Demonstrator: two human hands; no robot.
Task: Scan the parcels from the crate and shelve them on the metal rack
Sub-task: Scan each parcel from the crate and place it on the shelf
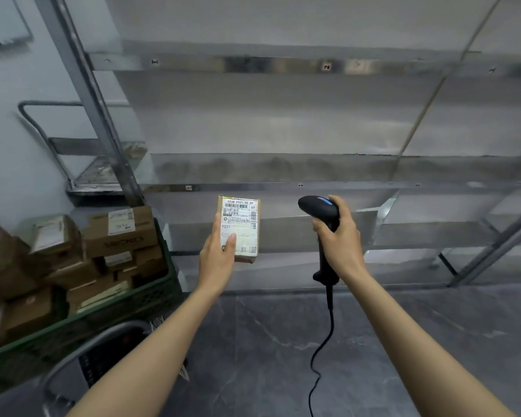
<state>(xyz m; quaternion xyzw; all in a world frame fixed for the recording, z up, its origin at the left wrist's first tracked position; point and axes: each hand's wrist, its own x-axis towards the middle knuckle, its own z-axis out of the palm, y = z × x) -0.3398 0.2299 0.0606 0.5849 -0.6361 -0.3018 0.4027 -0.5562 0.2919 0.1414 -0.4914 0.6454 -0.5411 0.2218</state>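
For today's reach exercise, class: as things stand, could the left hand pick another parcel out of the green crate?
Probably not yet. The left hand grips a labelled parcel, so it is occupied. The path itself looks free: the green crate stands to its left, boxes uncovered.

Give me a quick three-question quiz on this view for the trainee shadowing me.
1. True or false: the left hand holds the parcel with its printed label turned toward the camera.
2. What does the right hand grip? A) a tape roll B) the corded scanner C) a pen
3. Short answer: what holds the other boxes?

Key: 1 true. 2 B. 3 The green crate, low on the left.
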